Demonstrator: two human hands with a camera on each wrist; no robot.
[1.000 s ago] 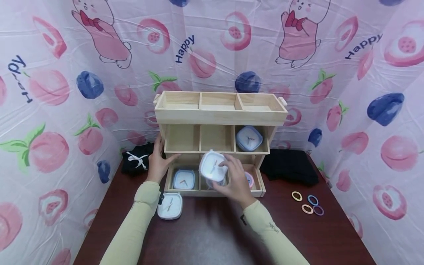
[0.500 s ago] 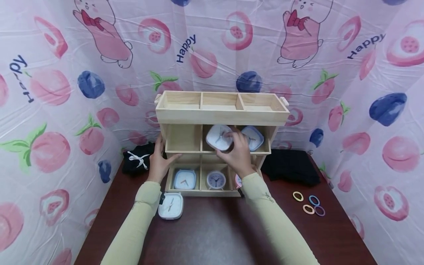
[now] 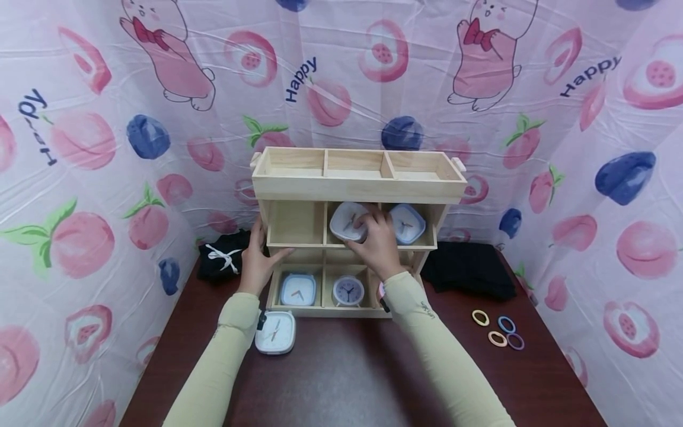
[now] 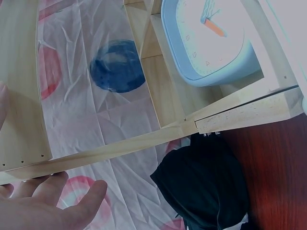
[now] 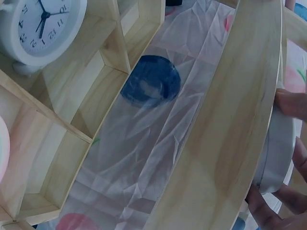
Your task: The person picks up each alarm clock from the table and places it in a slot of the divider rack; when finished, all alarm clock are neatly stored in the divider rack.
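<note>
My right hand (image 3: 376, 240) pinches a white square alarm clock (image 3: 348, 221) in the middle compartment of the wooden rack's middle tier. In the right wrist view, fingers and thumb are on opposite edges of the clock's pale body (image 5: 276, 148). My left hand (image 3: 258, 264) rests against the left side of the wooden rack (image 3: 357, 190), thumb and fingers spread. A blue-rimmed clock (image 3: 408, 224) sits in the compartment to the right. Below, the bottom tier holds a blue square clock (image 3: 298, 289), a round clock (image 3: 348, 290) and a pink one mostly behind my right wrist.
Another white square clock (image 3: 275, 333) lies on the dark table (image 3: 331, 373) before the rack. Black cloth (image 3: 469, 270) lies to the right, with several coloured rings (image 3: 497, 338) in front. A black bundle with a white tie (image 3: 221, 256) sits left.
My right hand has lifted the white square clock from in front of the bottom tier into the middle tier's centre compartment, uncovering the round clock. My left hand stays at the rack's side.
</note>
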